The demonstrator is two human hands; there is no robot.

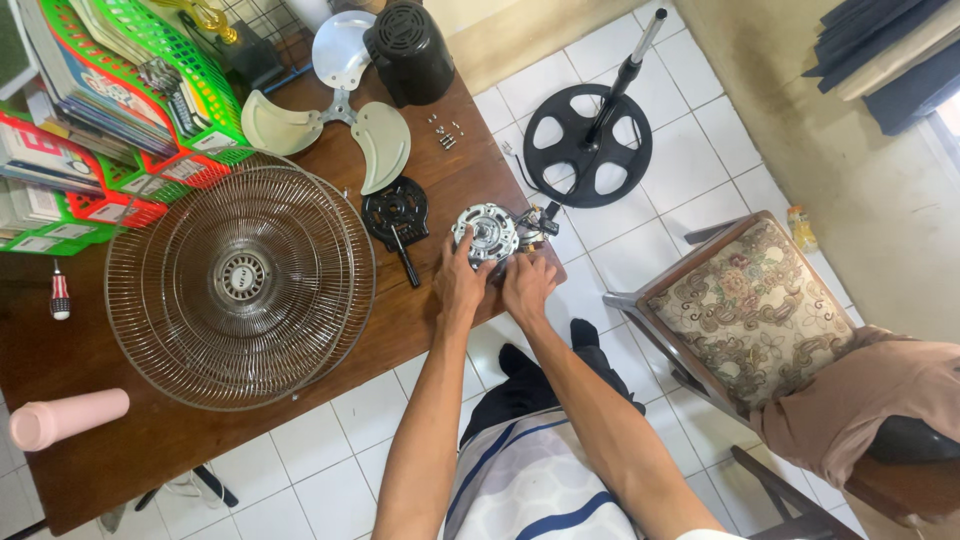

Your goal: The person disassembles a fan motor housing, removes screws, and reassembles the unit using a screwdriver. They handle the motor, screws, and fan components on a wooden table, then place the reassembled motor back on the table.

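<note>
Subject of work: a bare fan motor (486, 234), silver with exposed windings, standing on the brown wooden desk (400, 320) close to its near right corner.

Left hand (460, 285): fingers curled around the left and near side of the motor, gripping its housing. Right hand (528, 283): fingers pressed against the motor's right side, next to the small wire cluster (538, 222); whether they pinch a wire or a fastener cannot be told from this view.

State of disassembly, as judged from how the parts lie: the fan is already largely stripped. The two wire grilles (240, 275) lie stacked on the desk to the left. The three-blade impeller (335, 110) lies detached further back. The black motor cover (410, 50) stands apart near the far edge. A black plastic bracket (396, 215) lies just beside the motor, and loose screws (446, 133) lie between cover and motor. The round base with its pole (590, 140) lies on the tiled floor. A screwdriver (60, 292) rests well apart, unused.

Remaining: work on the motor itself appears unfinished; nothing is reassembled.
</note>
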